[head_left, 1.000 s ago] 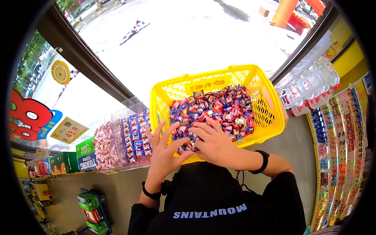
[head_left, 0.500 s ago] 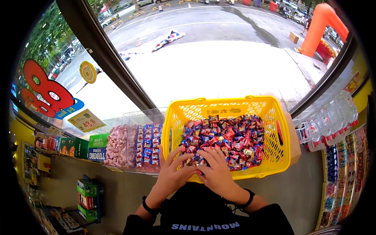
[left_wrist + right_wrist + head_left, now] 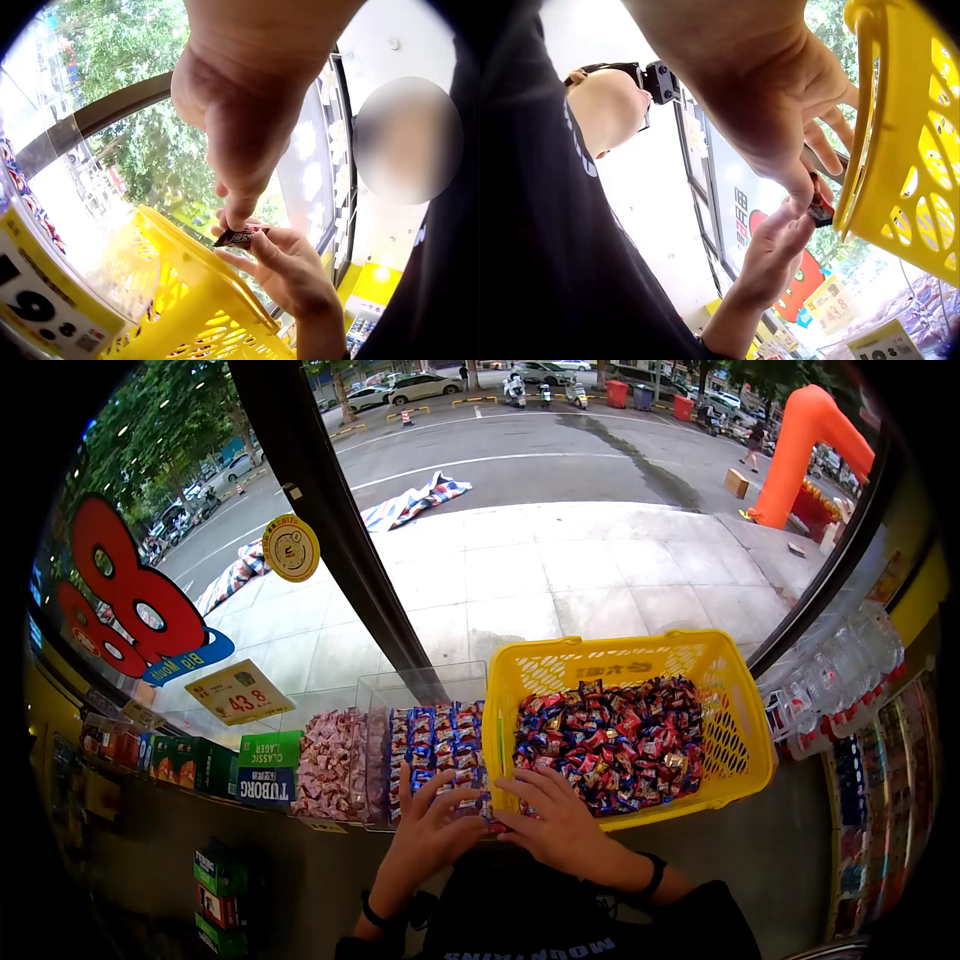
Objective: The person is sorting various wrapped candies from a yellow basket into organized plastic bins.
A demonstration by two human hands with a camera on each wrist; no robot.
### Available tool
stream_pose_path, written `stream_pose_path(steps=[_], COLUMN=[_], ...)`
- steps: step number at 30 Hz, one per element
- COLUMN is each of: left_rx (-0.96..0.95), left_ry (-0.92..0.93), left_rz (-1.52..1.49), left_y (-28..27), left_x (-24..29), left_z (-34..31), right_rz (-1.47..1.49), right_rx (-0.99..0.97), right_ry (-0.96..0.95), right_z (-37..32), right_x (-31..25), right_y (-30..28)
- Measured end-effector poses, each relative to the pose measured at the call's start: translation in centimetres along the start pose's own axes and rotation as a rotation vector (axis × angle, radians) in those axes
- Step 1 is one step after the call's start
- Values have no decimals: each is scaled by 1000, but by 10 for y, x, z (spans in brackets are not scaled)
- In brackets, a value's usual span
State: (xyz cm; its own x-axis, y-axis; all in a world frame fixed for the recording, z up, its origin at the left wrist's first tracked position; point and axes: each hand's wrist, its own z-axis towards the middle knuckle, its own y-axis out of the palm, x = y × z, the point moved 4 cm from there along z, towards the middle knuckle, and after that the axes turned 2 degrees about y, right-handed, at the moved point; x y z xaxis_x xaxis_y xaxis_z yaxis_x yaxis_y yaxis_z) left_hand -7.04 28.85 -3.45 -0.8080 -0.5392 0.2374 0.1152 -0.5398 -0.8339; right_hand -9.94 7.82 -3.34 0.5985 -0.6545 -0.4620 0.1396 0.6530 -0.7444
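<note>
One small dark wrapped candy [image 3: 240, 237] is pinched between both hands, also seen as a red and black wrapper [image 3: 821, 210] in the right wrist view. The left hand [image 3: 432, 835] holds it from the left with thumb and fingertips, its other fingers spread. From the right, the right hand [image 3: 560, 825] pinches it. Both hands are at the near left edge of a yellow basket [image 3: 755, 760], in front of a clear bin of blue-wrapped candies [image 3: 435, 745]. Many red and blue wrapped candies [image 3: 620, 745] lie inside the basket.
Left of the blue candies are pink-wrapped candies [image 3: 335, 765] and a green beer carton [image 3: 270, 765]. Bottled water [image 3: 835, 675] stands at the right, near a shelf rack [image 3: 890, 810]. Behind the basket is a window with a dark frame [image 3: 350, 530].
The head view has tilted up and turned left, so the basket appears lower and farther right. In that view, the hands have shifted from over the candies to the basket's near left edge.
</note>
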Motion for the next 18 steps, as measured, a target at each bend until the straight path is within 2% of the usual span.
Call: stream_pose_path(steps=[9, 12, 18], left_rx=[3, -38, -67], left_ry=[-65, -100, 49], left_rz=[-70, -161, -176], left_y=[-41, -42, -21], left_x=[-96, -118, -147], left_z=[-77, -90, -105], right_rz=[-116, -46, -62], right_rx=[32, 57, 50], right_ry=[-45, 16, 204], right_z=[63, 66, 48], right_x=[-70, -73, -65], right_y=[86, 123, 168])
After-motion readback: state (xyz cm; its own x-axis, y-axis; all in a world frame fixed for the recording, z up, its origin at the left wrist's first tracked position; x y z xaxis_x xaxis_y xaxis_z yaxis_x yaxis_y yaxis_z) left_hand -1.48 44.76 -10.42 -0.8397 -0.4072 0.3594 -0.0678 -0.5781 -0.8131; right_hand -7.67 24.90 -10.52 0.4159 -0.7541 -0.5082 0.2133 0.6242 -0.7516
